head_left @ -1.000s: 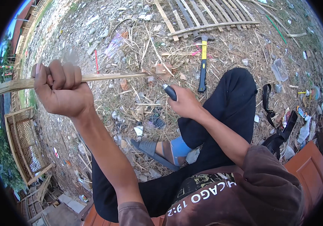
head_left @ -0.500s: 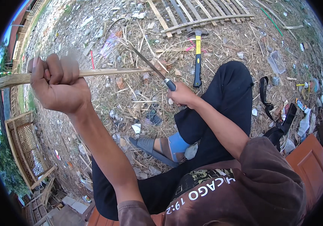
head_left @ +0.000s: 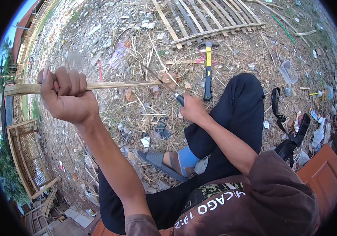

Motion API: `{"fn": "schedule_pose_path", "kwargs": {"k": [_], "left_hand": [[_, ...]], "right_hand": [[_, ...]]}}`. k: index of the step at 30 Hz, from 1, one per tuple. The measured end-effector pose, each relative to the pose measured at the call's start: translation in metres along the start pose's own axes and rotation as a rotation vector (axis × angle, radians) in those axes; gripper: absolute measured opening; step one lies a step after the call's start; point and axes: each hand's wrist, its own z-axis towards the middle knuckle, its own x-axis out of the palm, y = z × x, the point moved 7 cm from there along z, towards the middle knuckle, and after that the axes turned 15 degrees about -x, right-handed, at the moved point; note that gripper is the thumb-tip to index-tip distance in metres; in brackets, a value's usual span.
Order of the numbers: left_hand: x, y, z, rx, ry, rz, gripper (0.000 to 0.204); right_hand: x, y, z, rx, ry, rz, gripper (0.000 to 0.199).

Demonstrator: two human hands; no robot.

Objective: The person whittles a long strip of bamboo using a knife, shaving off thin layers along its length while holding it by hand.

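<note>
Over littered ground strewn with dry straw: a seated person works a bamboo strip with a knife.
Left hand [head_left: 67, 96]: raised at the left of the view, grip closed in a fist around the bamboo strip [head_left: 97, 85], knuckles up, fingers wrapped over the top.
Bamboo strip: pale and thin, held roughly level; one end sticks out past the fist toward the left edge, the other runs right to the knife.
Right hand [head_left: 192, 108]: lower and to the right, above the knee, grip closed on the dark handle of the knife [head_left: 167, 84].
Knife: its blade slants up and left from the handle, and its edge meets the right end of the strip; the blade is slightly blurred.
Hammer [head_left: 208, 70]: lies on the ground beyond the right hand, yellow-and-black handle pointing toward the person, head at the far end; apart from both hands.
Slatted bamboo panel [head_left: 211, 19]: flat on the ground at the top of the view, just beyond the hammer's head.
Legs: dark trousers, right knee [head_left: 243, 102] bent up under the right forearm; a foot in a grey sandal [head_left: 160, 163] rests on the straw below the hands.
Black strap [head_left: 284, 122]: lies on the ground to the right of the knee.
Wooden frame [head_left: 27, 157]: stands at the left edge, well apart from the work.
</note>
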Motion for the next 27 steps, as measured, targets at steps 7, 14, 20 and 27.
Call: {"fn": "schedule_pose_path", "kwargs": {"k": [7,14,20,27], "left_hand": [[0.004,0.0,0.001,0.029,0.043,-0.019,0.034],[0.012,0.007,0.006,0.018,0.149,-0.104,0.023],[-0.026,0.011,0.003,0.011,0.004,-0.152,0.022],[-0.056,0.01,-0.022,0.058,-0.008,-0.202,0.023]], "right_hand": [[0.033,-0.012,-0.004,0.368,0.199,0.763,0.021],[-0.038,0.061,-0.013,-0.207,-0.146,0.298,0.022],[0.01,-0.009,-0.002,-0.018,0.031,0.015,0.027],[-0.005,-0.003,-0.02,-0.067,-0.052,0.124,0.034]]}}
